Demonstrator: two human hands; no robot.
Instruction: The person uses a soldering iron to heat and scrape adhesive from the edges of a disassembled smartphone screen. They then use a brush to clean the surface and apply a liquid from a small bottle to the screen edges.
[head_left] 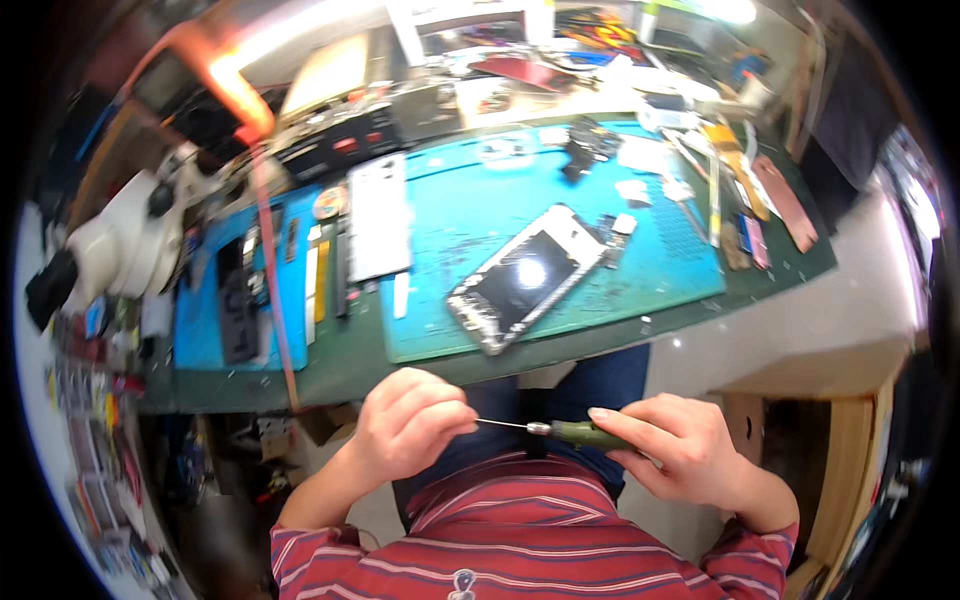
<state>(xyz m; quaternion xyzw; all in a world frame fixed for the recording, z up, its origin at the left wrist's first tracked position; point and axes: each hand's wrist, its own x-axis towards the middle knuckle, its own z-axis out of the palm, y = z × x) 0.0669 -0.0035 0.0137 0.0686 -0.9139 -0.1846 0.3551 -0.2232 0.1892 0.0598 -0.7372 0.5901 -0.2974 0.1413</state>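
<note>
Over my lap, in front of the bench edge, a screwdriver (580, 433) with a dark green handle and a thin metal shaft lies level between my hands. My right hand (685, 450) grips the handle, thumb and fingers closed around it. At the other end, my left hand (415, 425) pinches the shaft's tip; its fingers hide the very end. On the blue mat beyond, an opened phone (525, 275) rests at a slant, its dark middle reflecting a bright light. Small dark parts (612, 238) are beside its upper right end.
The blue work mat (440, 340) covers the bench's middle. A white phone-shaped panel (378, 220) lies on its left. A smaller blue mat (200, 330) holds dark parts; a pink cord (268, 240) crosses it. Brushes (740, 170) and tools crowd the right. A wooden cabinet (840, 470) stands lower right.
</note>
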